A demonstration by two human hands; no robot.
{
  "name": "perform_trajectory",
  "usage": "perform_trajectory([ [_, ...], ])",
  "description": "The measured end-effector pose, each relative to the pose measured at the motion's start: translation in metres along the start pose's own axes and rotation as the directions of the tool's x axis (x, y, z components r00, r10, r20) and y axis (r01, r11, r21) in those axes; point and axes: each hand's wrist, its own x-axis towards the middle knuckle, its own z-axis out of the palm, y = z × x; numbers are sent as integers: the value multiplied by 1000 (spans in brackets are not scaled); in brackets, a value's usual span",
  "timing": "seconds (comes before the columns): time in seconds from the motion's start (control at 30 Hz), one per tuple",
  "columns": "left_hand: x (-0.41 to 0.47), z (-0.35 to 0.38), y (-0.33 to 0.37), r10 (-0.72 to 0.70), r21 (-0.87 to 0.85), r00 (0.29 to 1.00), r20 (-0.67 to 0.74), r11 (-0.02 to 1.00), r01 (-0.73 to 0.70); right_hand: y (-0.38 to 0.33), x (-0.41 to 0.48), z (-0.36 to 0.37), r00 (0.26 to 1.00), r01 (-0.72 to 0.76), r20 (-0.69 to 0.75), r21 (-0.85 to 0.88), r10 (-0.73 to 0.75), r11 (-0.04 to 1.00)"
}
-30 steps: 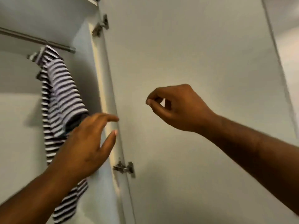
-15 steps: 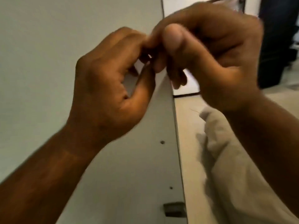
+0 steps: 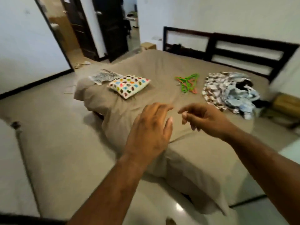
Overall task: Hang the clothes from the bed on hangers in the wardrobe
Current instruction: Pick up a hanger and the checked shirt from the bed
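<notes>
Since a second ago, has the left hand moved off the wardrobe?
Yes. The left hand now hovers over the bed, fingers spread and empty; no wardrobe in view.

The whole view is smeared by motion, so edges read soft throughout. The left hand (image 3: pixel 150 130) and right hand (image 3: pixel 205 120) both blur at the fingertips, and whether the right hand pinches anything small cannot be told. The hangers (image 3: pixel 188 83) at one o'clock from the hands are a green and orange tangle; their number is unclear. The pile of clothes (image 3: pixel 230 91) at two o'clock is a jumble, single garments not separable. The bed (image 3: pixel 146 67) is cut off at the right edge, its near corner hidden behind the forearms. The striped cloth (image 3: pixel 103 76) at eleven o'clock lies partly under the spotted pillow (image 3: pixel 129 84).
</notes>
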Motion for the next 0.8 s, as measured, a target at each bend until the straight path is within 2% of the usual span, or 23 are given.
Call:
perform_trajectory([
  [0.1, 17, 78, -23, -54, -11, 980, 193, 998, 57, 90, -28, -24, 976, -219, -61, -226, 211, 949],
  [0.17, 36, 124, -33, -47, -6, 954, 296, 999, 51, 138, -41, -35, 948, -319, -105, -263, 302, 911],
  [0.3, 82, 186, -47, -53, 14, 916, 398, 999, 52, 219, -48, -53, 895, -446, -170, -303, 413, 842],
  [0.4, 104, 220, -58, -44, 32, 898, 439, 999, 33, 270, -52, -63, 829, -556, -244, -273, 503, 785],
  [0.5, 120, 245, -69, -68, 47, 871, 486, 998, 51, 306, -56, -68, 768, -639, -255, -239, 588, 731],
  [0.67, 139, 268, -80, -70, 68, 821, 566, 997, 38, 328, -61, -73, 686, -712, -314, -106, 656, 694],
  [0.8, 163, 286, -88, -16, 52, 792, 610, 998, -21, 335, -62, -72, 605, -757, -381, -3, 699, 654],
])
